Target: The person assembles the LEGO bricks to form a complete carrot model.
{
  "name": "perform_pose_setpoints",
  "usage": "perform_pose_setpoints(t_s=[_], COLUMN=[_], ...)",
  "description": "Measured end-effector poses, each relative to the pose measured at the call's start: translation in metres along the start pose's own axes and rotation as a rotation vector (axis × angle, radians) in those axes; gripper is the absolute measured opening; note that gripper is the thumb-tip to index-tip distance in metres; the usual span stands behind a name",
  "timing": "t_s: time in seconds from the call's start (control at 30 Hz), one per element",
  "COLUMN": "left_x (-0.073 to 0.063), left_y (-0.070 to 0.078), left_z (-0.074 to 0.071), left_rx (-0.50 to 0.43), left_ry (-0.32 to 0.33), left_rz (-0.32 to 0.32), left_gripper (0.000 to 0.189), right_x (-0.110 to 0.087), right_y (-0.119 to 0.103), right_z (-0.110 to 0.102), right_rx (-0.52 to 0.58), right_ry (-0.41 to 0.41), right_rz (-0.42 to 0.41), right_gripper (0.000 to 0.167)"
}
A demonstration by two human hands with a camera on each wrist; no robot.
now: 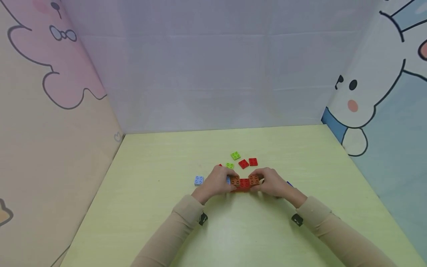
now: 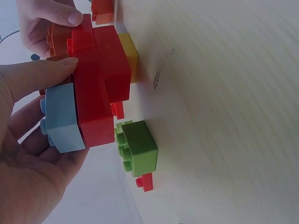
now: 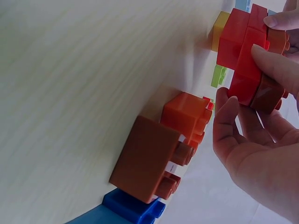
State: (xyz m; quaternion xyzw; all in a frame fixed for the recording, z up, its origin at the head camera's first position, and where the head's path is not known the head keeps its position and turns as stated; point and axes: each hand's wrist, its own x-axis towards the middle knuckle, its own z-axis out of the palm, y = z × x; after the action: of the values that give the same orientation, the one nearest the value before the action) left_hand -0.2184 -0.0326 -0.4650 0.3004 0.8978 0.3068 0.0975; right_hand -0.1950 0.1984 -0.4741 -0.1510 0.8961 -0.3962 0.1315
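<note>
Both hands hold one built-up toy brick assembly close over the table. Red bricks (image 2: 93,93) form its middle, above a yellow brick (image 2: 133,58) at the bottom. Two brown bricks (image 1: 254,180) sit on top, with a red brick (image 1: 244,183) between them in the head view. A light blue brick (image 2: 63,119) tops the left end. My left hand (image 1: 217,180) grips that end, its thumb over the brown brick beside the light blue one. With thumb and fingers, my right hand (image 1: 271,181) pinches the right end, around a brown brick (image 3: 267,95) and the red one beneath it.
Beyond the hands lie light green bricks (image 1: 235,155) and red bricks (image 1: 253,161). Another light blue brick (image 1: 199,180) is left of the left hand. Near the right wrist are an orange brick (image 3: 180,112), a loose brown brick (image 3: 145,158) and a dark blue brick (image 3: 128,205).
</note>
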Motion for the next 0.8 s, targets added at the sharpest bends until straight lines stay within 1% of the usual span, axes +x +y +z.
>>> perform_pose_setpoints(t_s=[0.17,0.53,0.8], left_x=[0.0016,0.0043,0.0036], left_y=[-0.0009,-0.0012,-0.0023], left_z=[0.0011,0.0018,0.0048], left_rx=[-0.003,-0.022,-0.040], left_ry=[-0.013,-0.029,-0.011], left_rz=[0.001,-0.029,-0.070], left_gripper=[0.032,0.032,0.034], right_x=[-0.0002,-0.0004,-0.0005], right_y=[0.0007,0.0012,0.0018], right_z=[0.0004,0.0015,0.0025], right_rx=[-0.008,-0.012,-0.014], right_ry=[0.006,0.009,0.023], right_rz=[-0.001,-0.016,-0.015], right_gripper=[0.033,0.033,0.031])
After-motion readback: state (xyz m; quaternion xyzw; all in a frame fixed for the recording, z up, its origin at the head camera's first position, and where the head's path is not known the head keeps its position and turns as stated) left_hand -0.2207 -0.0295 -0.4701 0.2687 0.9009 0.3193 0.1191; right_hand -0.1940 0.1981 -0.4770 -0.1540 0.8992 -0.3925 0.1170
